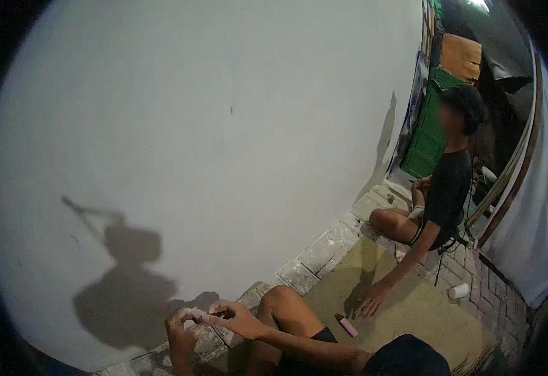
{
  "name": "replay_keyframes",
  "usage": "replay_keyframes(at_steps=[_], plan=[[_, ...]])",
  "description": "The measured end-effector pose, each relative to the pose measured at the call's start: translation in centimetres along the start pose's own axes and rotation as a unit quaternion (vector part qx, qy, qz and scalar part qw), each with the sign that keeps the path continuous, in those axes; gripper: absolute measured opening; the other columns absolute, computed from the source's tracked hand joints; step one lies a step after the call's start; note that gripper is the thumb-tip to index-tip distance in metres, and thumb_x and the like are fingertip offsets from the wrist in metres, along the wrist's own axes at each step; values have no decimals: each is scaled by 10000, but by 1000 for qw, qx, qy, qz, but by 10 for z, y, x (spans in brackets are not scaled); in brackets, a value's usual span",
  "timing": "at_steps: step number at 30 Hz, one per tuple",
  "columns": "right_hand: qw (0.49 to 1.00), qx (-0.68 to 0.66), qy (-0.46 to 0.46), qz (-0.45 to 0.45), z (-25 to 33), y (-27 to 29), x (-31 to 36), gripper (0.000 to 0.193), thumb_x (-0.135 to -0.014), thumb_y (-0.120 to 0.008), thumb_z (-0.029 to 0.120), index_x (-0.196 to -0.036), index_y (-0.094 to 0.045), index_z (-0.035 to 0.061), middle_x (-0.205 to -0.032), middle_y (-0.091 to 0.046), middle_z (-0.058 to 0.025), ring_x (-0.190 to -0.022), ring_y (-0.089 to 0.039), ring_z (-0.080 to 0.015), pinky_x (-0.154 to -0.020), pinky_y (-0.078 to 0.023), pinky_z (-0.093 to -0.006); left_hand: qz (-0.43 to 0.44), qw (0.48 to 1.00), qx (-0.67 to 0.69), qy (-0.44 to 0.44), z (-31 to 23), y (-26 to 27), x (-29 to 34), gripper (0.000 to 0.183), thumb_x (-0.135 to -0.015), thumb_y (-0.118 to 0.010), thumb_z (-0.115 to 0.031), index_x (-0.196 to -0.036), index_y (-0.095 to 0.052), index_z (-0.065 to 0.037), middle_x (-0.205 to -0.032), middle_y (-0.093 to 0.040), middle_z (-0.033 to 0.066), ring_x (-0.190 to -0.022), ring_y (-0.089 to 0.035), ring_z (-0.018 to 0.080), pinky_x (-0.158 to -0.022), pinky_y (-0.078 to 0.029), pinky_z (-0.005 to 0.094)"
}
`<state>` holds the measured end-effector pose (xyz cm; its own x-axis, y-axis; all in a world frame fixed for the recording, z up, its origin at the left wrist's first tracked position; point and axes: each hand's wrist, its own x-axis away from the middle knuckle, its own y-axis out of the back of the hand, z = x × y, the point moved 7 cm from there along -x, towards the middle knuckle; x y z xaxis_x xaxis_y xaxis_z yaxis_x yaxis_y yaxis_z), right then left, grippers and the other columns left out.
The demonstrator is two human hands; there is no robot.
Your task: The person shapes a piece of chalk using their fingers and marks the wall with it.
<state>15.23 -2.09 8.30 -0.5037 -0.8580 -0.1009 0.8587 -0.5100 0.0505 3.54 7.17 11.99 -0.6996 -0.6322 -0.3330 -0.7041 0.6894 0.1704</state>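
My left hand (181, 332) is raised beside the wall at the lower left, fingers bent in. Close against it, my right hand (236, 318) is closed in a pinch. At their fingertips shows a small whitish piece (192, 315), too small and dim to name. My bent knee (280, 301) is just right of the hands. A pink lighter (348, 326) with a dark top lies on the tan mat (330, 291) beyond my right forearm.
Another person (453, 188) in dark clothes sits at the right, one hand (374, 299) reaching down to the mat near the lighter. A white cup (459, 291) lies on the paving (474, 276). A pale wall (224, 156) rises in front; a green door (426, 141) stands behind.
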Motion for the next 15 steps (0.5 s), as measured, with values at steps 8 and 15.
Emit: replay_keyframes(at_steps=[8, 15], plan=[[998, -18, -44, 52, -30, 10, 3, 275, -807, -723, 289, -817, -598, 44, -736, -540, 29, -728, -496, -62, -667, -415, -232, 39, 992, -87, 82, 34, -13, 0, 201, -640, -742, 34, -745, -571, 16, -766, -620, 84, -709, -611, 165, -671, -499, 296], [997, 42, -64, 23, -63, 16, -1, 237, -793, -740, 236, -860, -634, 34, -766, -591, 7, -760, -523, -66, -681, -425, -242, 47, 990, -108, 77, 74, -14, 5, 200, -680, -760, -40, -787, -600, 14, -808, -635, 99, -743, -619, 159, -640, -488, 320]])
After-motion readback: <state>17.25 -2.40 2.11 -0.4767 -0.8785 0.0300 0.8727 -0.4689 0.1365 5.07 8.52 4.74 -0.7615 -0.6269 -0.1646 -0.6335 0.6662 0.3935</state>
